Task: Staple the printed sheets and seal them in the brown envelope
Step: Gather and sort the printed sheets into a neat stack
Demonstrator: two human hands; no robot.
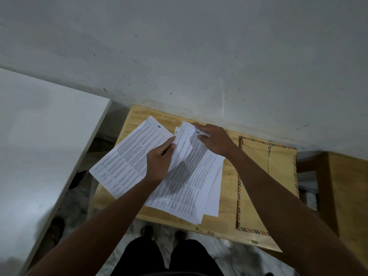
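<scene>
Several printed sheets lie on a small wooden table (pixel 229 188). One sheet marked 5 (pixel 127 156) lies apart to the left. A loose stack (pixel 191 184) lies in the middle, its top sheet marked 1. My left hand (pixel 159 162) pinches the left edge of the stack's top sheet, near its far corner. My right hand (pixel 215 140) holds the stack's far end, thumb on top and fingers at the edge. A brown envelope (pixel 276 166) with a red and black striped border lies flat to the right, partly under my right forearm. No stapler is in view.
A grey wall (pixel 199 56) rises right behind the table. A white board or tabletop (pixel 39 146) stands to the left. More wooden furniture (pixel 346 186) is at the right. My legs and feet show below the table's front edge, and a dark sandal lies on the floor at left.
</scene>
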